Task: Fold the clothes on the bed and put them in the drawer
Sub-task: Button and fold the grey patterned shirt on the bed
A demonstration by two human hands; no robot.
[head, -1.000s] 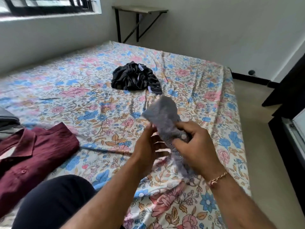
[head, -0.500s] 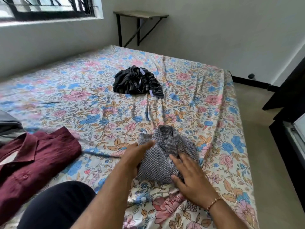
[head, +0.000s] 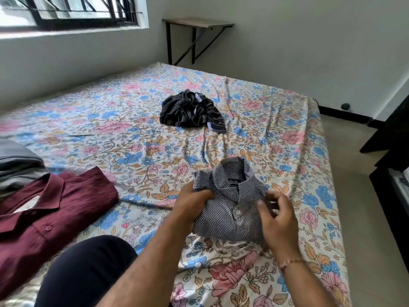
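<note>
Your left hand [head: 192,201] grips the folded, finely checked grey shirt [head: 230,209], collar up on the bed [head: 132,138]; your right hand [head: 279,220] hovers beside it, fingers loosely curled.

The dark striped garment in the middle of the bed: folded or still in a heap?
Still in a heap. The striped garment lies crumpled on the bedsheet, with uneven bunched folds and a loose end trailing out.

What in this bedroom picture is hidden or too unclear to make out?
All in the head view:
- Drawer: not identifiable; only dark furniture cut off by the right edge.
- Right hand: fingertips motion-blurred, so its hold on the checked shirt is unclear.
- Collar label on the checked shirt: too small to read.
- Grey folded clothes: cut off by the left edge.
- Dark striped garment: crumpled, type unclear.
- Left hand: fingertips buried in the cloth.
</note>
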